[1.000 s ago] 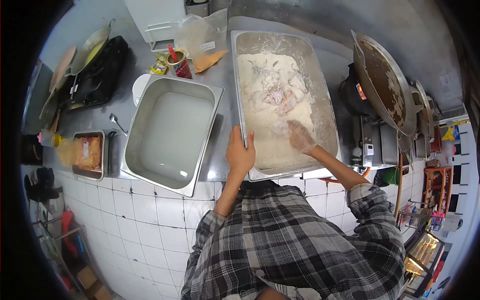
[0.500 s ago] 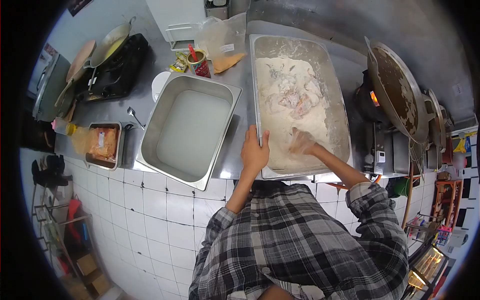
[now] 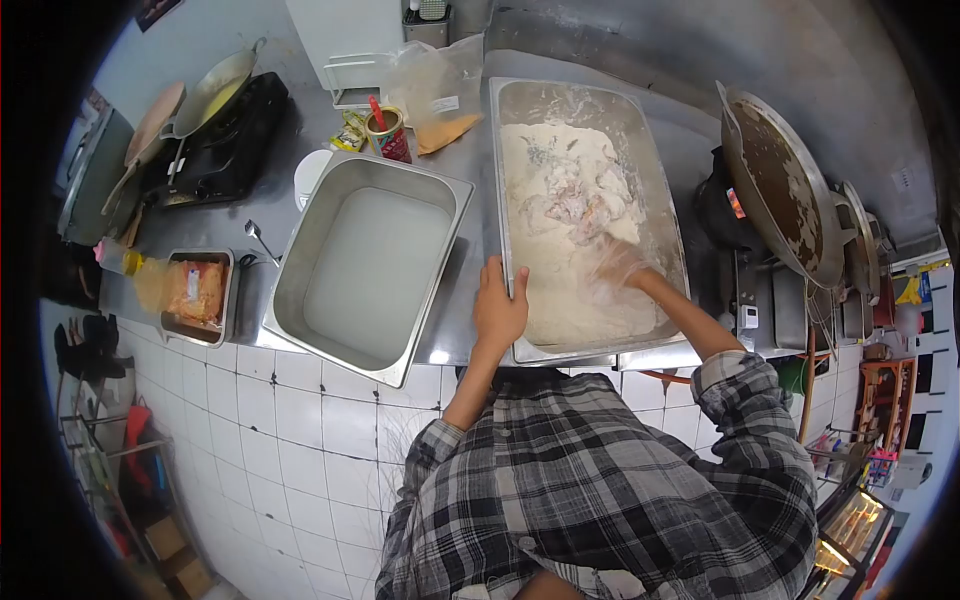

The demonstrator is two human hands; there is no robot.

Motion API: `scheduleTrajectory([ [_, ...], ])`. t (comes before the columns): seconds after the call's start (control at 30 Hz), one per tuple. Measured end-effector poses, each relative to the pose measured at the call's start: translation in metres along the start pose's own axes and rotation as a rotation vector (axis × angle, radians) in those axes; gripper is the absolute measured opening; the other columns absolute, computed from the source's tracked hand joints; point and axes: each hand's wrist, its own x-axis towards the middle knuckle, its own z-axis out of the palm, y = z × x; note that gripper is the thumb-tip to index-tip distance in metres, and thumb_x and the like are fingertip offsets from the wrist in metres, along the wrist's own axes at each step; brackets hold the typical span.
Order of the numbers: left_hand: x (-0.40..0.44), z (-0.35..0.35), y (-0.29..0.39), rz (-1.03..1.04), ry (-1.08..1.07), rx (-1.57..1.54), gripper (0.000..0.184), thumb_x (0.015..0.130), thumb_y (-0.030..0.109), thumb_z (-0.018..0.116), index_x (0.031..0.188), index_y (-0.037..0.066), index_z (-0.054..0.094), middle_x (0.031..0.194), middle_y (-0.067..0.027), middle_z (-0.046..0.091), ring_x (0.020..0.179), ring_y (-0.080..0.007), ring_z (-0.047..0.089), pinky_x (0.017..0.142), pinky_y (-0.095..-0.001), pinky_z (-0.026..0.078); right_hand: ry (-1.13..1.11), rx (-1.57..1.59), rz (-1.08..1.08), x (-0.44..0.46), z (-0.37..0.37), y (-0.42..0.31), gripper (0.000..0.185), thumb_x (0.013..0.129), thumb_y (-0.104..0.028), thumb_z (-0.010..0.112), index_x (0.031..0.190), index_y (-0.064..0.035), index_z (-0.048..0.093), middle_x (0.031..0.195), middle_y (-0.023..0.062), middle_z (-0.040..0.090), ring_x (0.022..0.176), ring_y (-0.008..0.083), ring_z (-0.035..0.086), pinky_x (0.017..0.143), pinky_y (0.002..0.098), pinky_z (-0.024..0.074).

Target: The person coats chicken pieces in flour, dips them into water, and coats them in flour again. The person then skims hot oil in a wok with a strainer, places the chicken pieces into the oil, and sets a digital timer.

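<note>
item, left hand (image 3: pixel 501 310): bare, at the near left corner of the floury tray (image 3: pixel 665 225), thumb inside the rim and fingers outside, closed over the edge.
item, right hand (image 3: pixel 620 268): in a clear glove, low in the tray, blurred (how far open, or what it has hold of, i cannot tell).
item, floured pieces (image 3: pixel 575 208): raw-looking, heaped mid-tray in the flour (image 3: pixel 555 310), just beyond my right hand.
handling, in my judgement: best done with the left hand firm on the rim, the right scooping flour from below and over, pressing it into folds, strokes kept below the walls to limit spillage.
surroundings: steel pan (image 3: pixel 308 250) of cloudy liquid to my left, apart from the tray, its near corner past the edge of the desk (image 3: pixel 480 225), a likely snag for my left arm. wok (image 3: pixel 820 200) of brown liquid beyond the tray's right side, an orange glow at the burner (image 3: pixel 713 205); that side calls for care. can (image 3: pixel 391 145) with a red handle, and plastic bag (image 3: pixel 440 75), behind the pan, out of the way.
</note>
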Motion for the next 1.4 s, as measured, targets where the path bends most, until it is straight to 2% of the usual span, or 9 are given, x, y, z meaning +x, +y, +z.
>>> scheduleTrajectory([
  [0.07, 0.001, 0.001, -0.003, 0.016, 0.0, -0.009, 0.043, 0.093, 0.042, 0.047, 0.117, 0.006, 0.043, 0.111, -0.0192, 0.053, 0.1, -0.042, 0.055, 0.081, -0.0487, 0.044, 0.191, 0.183, 0.551, -0.026, -0.051, -0.026, 0.056, 0.077, -0.046, 0.062, 0.107, 0.0014, 0.062, 0.106, 0.0217, 0.063, 0.095, 0.0329, 0.062, 0.085, 0.0422, 0.0459],
  [0.37, -0.002, 0.004, 0.002, 0.027, 0.046, -0.016, 0.041, 0.094, 0.04, 0.048, 0.113, 0.004, 0.046, 0.106, -0.0208, 0.055, 0.097, -0.0394, 0.055, 0.081, -0.0452, 0.043, -0.347, 0.327, 0.47, -0.073, -0.05, -0.083, 0.05, 0.078, -0.043, 0.063, 0.097, 0.0034, 0.066, 0.095, 0.0216, 0.065, 0.09, 0.0297, 0.061, 0.079, 0.0409, 0.0464],
  [0.67, 0.009, -0.004, -0.01, 0.031, 0.002, -0.012, 0.042, 0.093, 0.042, 0.048, 0.116, 0.006, 0.046, 0.107, -0.0174, 0.054, 0.099, -0.0382, 0.055, 0.081, -0.0463, 0.043, -0.338, 0.879, 0.356, -0.058, 0.003, -0.078, 0.04, 0.079, -0.035, 0.067, 0.086, 0.0044, 0.068, 0.079, 0.0179, 0.064, 0.075, 0.0216, 0.057, 0.07, 0.038, 0.0457],
  [0.77, 0.009, -0.004, -0.01, 0.01, 0.003, -0.02, 0.043, 0.093, 0.043, 0.048, 0.116, 0.007, 0.046, 0.107, -0.0164, 0.054, 0.099, -0.0376, 0.055, 0.081, -0.0458, 0.044, -0.271, 1.146, 0.294, -0.058, -0.021, -0.055, 0.055, 0.075, -0.047, 0.067, 0.097, 0.0039, 0.066, 0.09, 0.0208, 0.064, 0.078, 0.0209, 0.054, 0.074, 0.0388, 0.0456],
  [0.87, 0.009, -0.005, -0.007, 0.0, -0.006, -0.028, 0.044, 0.093, 0.044, 0.047, 0.116, 0.007, 0.046, 0.107, -0.0164, 0.054, 0.099, -0.0373, 0.055, 0.081, -0.0456, 0.044, -0.088, 0.961, 0.377, -0.043, -0.032, -0.024, 0.035, 0.08, -0.031, 0.067, 0.083, 0.0032, 0.068, 0.082, 0.0178, 0.064, 0.075, 0.0224, 0.057, 0.069, 0.0391, 0.0461],
  [1.03, 0.008, -0.001, -0.014, 0.022, 0.003, -0.023, 0.047, 0.093, 0.046, 0.047, 0.118, 0.006, 0.046, 0.108, -0.0167, 0.054, 0.1, -0.0371, 0.055, 0.082, -0.0453, 0.043, 0.312, 0.164, 0.311, -0.015, 0.027, -0.033, 0.057, 0.071, -0.042, 0.069, 0.097, 0.007, 0.058, 0.09, 0.0227, 0.065, 0.081, 0.035, 0.064, 0.072, 0.0425, 0.0503],
  [1.2, 0.01, -0.001, -0.014, -0.016, -0.011, -0.013, 0.051, 0.093, 0.048, 0.047, 0.121, 0.005, 0.045, 0.112, -0.0178, 0.054, 0.103, -0.0376, 0.054, 0.084, -0.0449, 0.043, -0.012, 0.465, 0.329, -0.001, -0.017, -0.095, 0.077, 0.064, -0.047, 0.071, 0.11, 0.0108, 0.05, 0.092, 0.0289, 0.063, 0.088, 0.0378, 0.064, 0.079, 0.0428, 0.05],
  [1.37, 0.005, -0.004, -0.007, 0.007, 0.058, 0.019, 0.058, 0.092, 0.05, 0.047, 0.125, 0.002, 0.044, 0.116, -0.0201, 0.054, 0.106, -0.0381, 0.054, 0.086, -0.0443, 0.043, -0.118, 0.376, 0.05, 0.009, -0.01, -0.101, 0.07, 0.073, -0.048, 0.065, 0.114, 0.008, 0.052, 0.097, 0.0282, 0.063, 0.091, 0.036, 0.064, 0.079, 0.044, 0.0496],
  [1.4, 0.005, -0.003, -0.009, 0.0, 0.048, 0.002, 0.059, 0.092, 0.05, 0.047, 0.126, 0.002, 0.044, 0.116, -0.0206, 0.055, 0.106, -0.038, 0.054, 0.087, -0.044, 0.042, -0.151, 0.561, 0.215, 0.005, -0.033, -0.102, 0.064, 0.078, -0.048, 0.06, 0.113, 0.0051, 0.055, 0.102, 0.0266, 0.062, 0.097, 0.0345, 0.062, 0.081, 0.0432, 0.0483],
])
